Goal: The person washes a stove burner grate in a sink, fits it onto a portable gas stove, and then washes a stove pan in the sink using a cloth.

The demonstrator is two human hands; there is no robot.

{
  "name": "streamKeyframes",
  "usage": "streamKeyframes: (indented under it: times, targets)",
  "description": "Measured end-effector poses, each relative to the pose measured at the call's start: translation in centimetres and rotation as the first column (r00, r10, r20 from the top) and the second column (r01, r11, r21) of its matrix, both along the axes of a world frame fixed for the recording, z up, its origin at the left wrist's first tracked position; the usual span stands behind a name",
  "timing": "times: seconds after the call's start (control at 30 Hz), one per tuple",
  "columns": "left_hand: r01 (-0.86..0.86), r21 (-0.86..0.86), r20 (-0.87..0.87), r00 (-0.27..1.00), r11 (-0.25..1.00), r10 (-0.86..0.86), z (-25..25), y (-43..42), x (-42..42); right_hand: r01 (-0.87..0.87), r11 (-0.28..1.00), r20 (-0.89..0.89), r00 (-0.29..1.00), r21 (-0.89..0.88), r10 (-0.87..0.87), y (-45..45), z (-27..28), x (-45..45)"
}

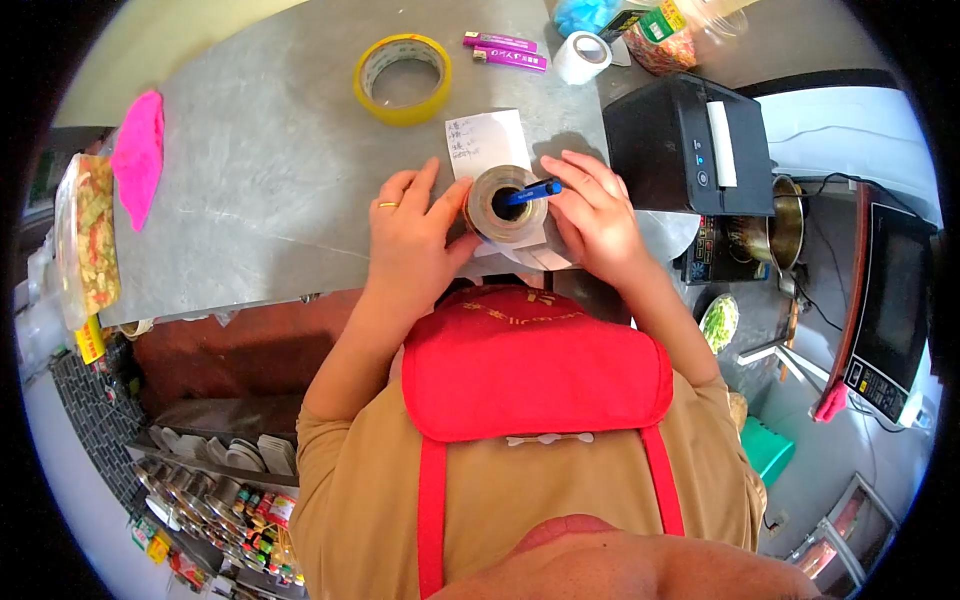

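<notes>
A clear round container [490,222] stands at the table's front edge, with a blue pen [533,193] leaning in its dark opening. My left hand [415,232] has its thumb and forefinger against the container's left side, the other fingers bent on the tabletop. On the other side, my right hand [603,222] is beside the container and the pen's upper end, its fingers stretched and apart. Whether its fingertips touch the container is hard to see. A white paper slip [487,141] with handwritten lines lies flat behind the container, which partly covers it.
On the grey table [270,190] are yellow tape [430,108], two purple lighters [508,50] and a white roll [580,62]. A black printer [690,145] stands right, a pink cloth [140,155] left. A microwave [890,310] and a pot [786,222] are farther right.
</notes>
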State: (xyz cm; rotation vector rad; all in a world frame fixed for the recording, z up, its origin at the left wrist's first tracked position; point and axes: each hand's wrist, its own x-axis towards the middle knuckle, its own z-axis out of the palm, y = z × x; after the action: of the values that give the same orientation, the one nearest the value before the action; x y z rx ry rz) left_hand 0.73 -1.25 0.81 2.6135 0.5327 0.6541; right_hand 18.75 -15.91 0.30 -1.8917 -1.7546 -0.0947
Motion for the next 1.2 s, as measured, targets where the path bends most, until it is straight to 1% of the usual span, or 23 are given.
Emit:
streamKeyframes:
  times: [0.1, 0.2, 0.37, 0.43, 0.57, 0.6, 0.7, 0.73, 0.8, 0.83, 0.87, 0.9, 1.0, 1.1, 1.13, 1.2]
  targets:
    - [0.028, -0.029, 0.005, 1.0, 0.999, -0.028, -0.6, -0.1, 0.3, -0.005, 1.0, -0.035, 0.999, -0.001, 0.005, -1.6, 0.0, 0.0]
    - [0.018, -0.039, 0.0, 1.0, 0.999, -0.018, -0.8, -0.7, 1.0, -0.02, 0.997, -0.058, 0.998, -0.075, 0.016, -3.4, 0.8, -0.3]
    - [0.002, -0.023, -0.053, 0.999, 1.0, -0.003, -0.8, -1.5, 1.7, -0.04, 0.998, -0.075, 0.996, -0.042, 0.037, -5.8, 0.9, 0.2]
    - [-0.014, -0.029, -0.103, 0.995, 0.999, 0.011, -0.5, -1.8, 1.5, -0.053, 0.998, -0.073, 0.996, -0.026, 0.051, -6.3, 1.0, 0.4]
    - [-0.111, -0.054, -0.168, 0.981, 0.992, 0.101, 0.5, -2.7, 0.7, -0.114, 0.993, -0.095, 0.989, -0.026, 0.111, -6.8, 0.9, 0.8]
    - [-0.136, -0.083, -0.158, 0.98, 0.987, 0.121, 0.6, -2.8, 0.3, -0.131, 0.991, -0.103, 0.986, -0.015, 0.129, -6.7, 0.8, 0.8]
    - [-0.219, -0.06, -0.057, 0.975, 0.974, 0.215, 0.6, -3.5, -1.8, -0.194, 0.981, -0.125, 0.973, 0.002, 0.192, -6.1, 0.5, 0.9]
    - [-0.252, -0.083, -0.02, 0.968, 0.964, 0.251, 0.4, -3.8, -3.0, -0.201, 0.979, -0.123, 0.972, -0.009, 0.199, -6.0, 0.7, 0.9]
    - [-0.298, -0.116, 0.059, 0.95, 0.948, 0.306, -0.3, -4.2, -5.4, -0.235, 0.971, -0.094, 0.967, 0.03, 0.237, -5.4, 0.6, 1.1]
    - [-0.347, -0.126, 0.068, 0.932, 0.929, 0.357, -0.5, -4.6, -7.0, -0.232, 0.972, -0.08, 0.969, 0.027, 0.234, -5.3, 0.4, 1.1]
    - [-0.388, -0.133, 0.038, 0.917, 0.912, 0.396, -0.6, -5.2, -8.9, -0.224, 0.974, -0.075, 0.972, 0.024, 0.225, -5.5, 0.3, 0.9]
    - [-0.423, -0.136, 0.028, 0.902, 0.896, 0.43, -1.1, -5.4, -10.7, -0.212, 0.975, -0.069, 0.974, 0.065, 0.217, -5.4, 0.4, 0.6]
    - [-0.53, -0.156, -0.023, 0.846, 0.834, 0.533, -2.3, -6.5, -16.8, -0.1, 0.976, -0.05, 0.992, 0.191, 0.112, -6.4, 0.5, -1.3]
    - [-0.607, -0.178, -0.046, 0.791, 0.774, 0.61, -4.2, -7.3, -23.6, -0.028, 0.964, -0.11, 0.992, 0.266, 0.059, -7.2, 0.3, -4.8]
    - [-0.621, -0.191, -0.045, 0.779, 0.76, 0.625, -5.0, -7.4, -26.0, -0.038, 0.953, -0.099, 0.993, 0.3, 0.071, -6.8, -0.1, -6.4]
    - [-0.645, -0.228, -0.076, 0.759, 0.729, 0.647, -5.9, -8.3, -31.4, -0.144, 0.93, -0.091, 0.979, 0.339, 0.184, -5.5, 0.0, -10.8]
